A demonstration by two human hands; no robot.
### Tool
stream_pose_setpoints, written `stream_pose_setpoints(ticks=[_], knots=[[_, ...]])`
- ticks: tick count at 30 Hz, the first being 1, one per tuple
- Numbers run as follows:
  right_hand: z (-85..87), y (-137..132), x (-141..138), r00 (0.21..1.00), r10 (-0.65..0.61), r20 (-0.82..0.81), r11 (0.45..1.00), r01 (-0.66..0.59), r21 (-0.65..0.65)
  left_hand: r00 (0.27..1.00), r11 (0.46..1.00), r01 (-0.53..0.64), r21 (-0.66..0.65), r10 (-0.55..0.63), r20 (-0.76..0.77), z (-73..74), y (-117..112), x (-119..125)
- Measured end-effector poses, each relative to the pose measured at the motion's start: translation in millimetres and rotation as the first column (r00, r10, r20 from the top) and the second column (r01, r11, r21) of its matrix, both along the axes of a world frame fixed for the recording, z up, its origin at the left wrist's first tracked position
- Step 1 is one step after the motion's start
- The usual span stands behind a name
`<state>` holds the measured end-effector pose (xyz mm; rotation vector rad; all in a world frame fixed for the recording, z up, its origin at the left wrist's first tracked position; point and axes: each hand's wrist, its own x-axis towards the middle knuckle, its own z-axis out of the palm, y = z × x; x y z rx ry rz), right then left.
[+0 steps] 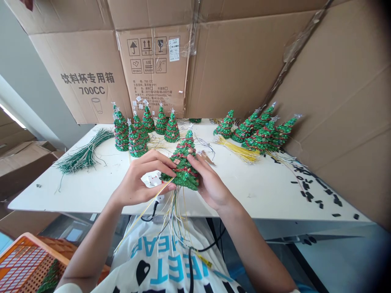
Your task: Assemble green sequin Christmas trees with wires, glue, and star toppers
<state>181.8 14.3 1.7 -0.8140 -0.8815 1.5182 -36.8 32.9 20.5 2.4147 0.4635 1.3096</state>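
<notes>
Both my hands hold a glittery green miniature Christmas tree [181,171] with red garland, gripping it from either side above the table edge. My left hand [142,178] wraps its near side, and my right hand [209,183] presses its other side. A bunch of thin yellow, white and green wires [176,215] hangs from the tree's base. Just behind my left hand sits a small white plug-like part [151,179], with a black cable [152,213] running down from it. The tree's underside is hidden by my fingers.
Several finished trees [137,140] stand on the white table [259,191], with more at right [259,134]. Green wire bundles [84,156], yellow wires [238,149] and black scraps [314,191] lie there. Cardboard sheets [155,61] stand behind. An orange crate [27,264] sits low left.
</notes>
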Motion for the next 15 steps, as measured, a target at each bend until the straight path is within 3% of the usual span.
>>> stream_pose_setpoints(ticks=[6, 10, 15], knots=[[-5.6, -0.3, -7.0, 0.997, 0.054, -0.063, 0.995, -0.059, -0.081, 0.984, 0.992, -0.125, 0.031, 0.119, 0.136, -7.9, 0.8, 7.9], [-9.2, 1.7, -11.3, 0.987, 0.086, -0.138, 0.988, -0.102, -0.114, 0.973, 0.983, -0.098, -0.153, 0.127, 0.193, -11.5, 0.8, 11.1], [-10.6, 2.5, -14.6, 0.968, 0.111, -0.225, 0.974, -0.151, -0.169, 0.970, 0.919, 0.024, -0.392, 0.074, 0.231, -13.4, 0.8, 13.8]])
